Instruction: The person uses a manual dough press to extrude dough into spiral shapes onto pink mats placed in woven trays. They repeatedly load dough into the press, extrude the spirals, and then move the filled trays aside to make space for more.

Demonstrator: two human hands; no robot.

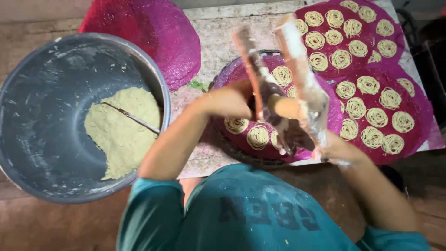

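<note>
I hold a wooden noodle press [283,104] above a round magenta mat [332,118]. My left hand [227,100] grips one wooden handle of the press near its cylinder. My right hand [337,148] grips the other handle, which is dusted white with flour. Coils of pale yellow pressed dough [258,136] lie on the mat under the press. The press is blurred, so its underside is hard to make out.
A large grey metal bowl [46,69] at left holds a mound of yellow-green dough [121,135] with a thin stick in it. Two more magenta mats [418,107] at right carry several dough coils. A bare magenta mat [158,28] lies behind the bowl.
</note>
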